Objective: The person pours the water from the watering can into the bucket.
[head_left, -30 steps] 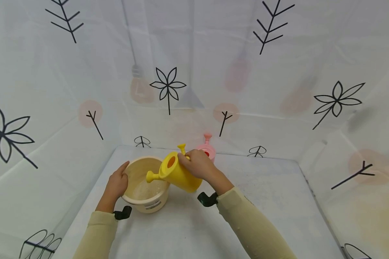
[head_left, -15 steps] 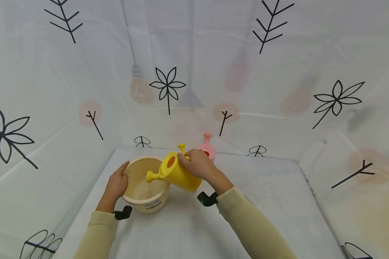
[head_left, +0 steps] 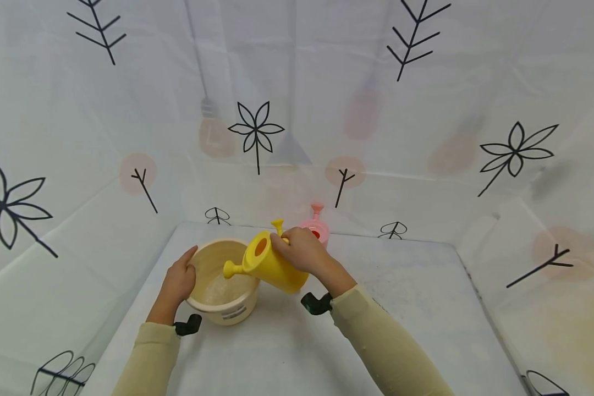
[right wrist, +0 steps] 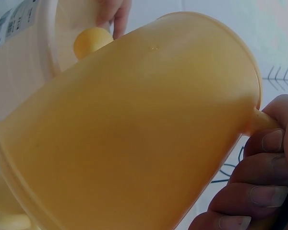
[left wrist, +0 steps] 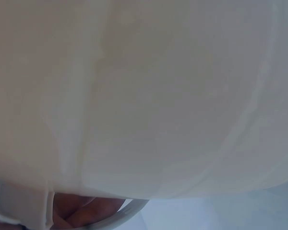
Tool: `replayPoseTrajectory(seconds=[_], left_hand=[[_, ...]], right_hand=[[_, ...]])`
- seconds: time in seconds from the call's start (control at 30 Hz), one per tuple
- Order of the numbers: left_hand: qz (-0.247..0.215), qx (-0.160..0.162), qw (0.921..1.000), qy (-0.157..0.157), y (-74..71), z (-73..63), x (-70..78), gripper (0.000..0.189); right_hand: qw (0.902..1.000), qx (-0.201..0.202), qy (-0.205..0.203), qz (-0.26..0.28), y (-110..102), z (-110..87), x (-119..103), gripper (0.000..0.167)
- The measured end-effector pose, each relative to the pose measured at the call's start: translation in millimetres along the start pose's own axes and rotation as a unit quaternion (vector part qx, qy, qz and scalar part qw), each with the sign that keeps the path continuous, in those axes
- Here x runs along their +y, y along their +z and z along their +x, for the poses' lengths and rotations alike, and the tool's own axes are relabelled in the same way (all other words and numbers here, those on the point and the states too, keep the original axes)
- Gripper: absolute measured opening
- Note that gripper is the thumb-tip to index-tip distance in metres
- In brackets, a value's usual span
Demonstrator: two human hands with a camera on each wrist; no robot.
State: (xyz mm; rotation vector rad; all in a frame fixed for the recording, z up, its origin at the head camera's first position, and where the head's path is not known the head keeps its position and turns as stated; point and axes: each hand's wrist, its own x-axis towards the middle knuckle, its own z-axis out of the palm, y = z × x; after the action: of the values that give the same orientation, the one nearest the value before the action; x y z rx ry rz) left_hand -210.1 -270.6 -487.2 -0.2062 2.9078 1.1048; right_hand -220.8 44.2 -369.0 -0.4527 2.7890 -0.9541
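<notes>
A cream bucket (head_left: 230, 314) stands on the table's left half, its bottom glinting as if wet. My left hand (head_left: 179, 280) grips its left rim; in the left wrist view the fingers (left wrist: 91, 211) curl below the bucket wall (left wrist: 158, 110), beside a thin handle. My right hand (head_left: 302, 247) holds a yellow watering can (head_left: 277, 270) by its handle. The can is tipped left, with its spout (head_left: 232, 269) over the bucket's opening. In the right wrist view the fingers (right wrist: 264, 167) wrap the handle beside the can's body (right wrist: 134, 124). No stream shows at the spout.
Behind the right hand stands a pink watering can (head_left: 317, 226). Another yellow spout (head_left: 277, 224) rises just left of it, its lower part hidden by the held can. The white table (head_left: 376, 308) meets patterned cloth walls (head_left: 297, 137) at the back and sides.
</notes>
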Motion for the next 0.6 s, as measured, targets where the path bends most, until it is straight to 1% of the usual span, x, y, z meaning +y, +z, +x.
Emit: replayPoseTrajectory(seconds=[0.43, 0.6], left_hand=[[-0.004, -0.007, 0.9999, -0.008, -0.7, -0.7, 1.4, 0.059], [-0.006, -0.003, 0.9999, -0.008, -0.8, -2.3, 3.1, 0.059]], right_hand=[[1.0, 0.0, 0.0, -0.002, -0.5, 0.0, -1.8, 0.049], [1.0, 0.0, 0.0, -0.002, 0.6, 1.0, -1.5, 0.049]])
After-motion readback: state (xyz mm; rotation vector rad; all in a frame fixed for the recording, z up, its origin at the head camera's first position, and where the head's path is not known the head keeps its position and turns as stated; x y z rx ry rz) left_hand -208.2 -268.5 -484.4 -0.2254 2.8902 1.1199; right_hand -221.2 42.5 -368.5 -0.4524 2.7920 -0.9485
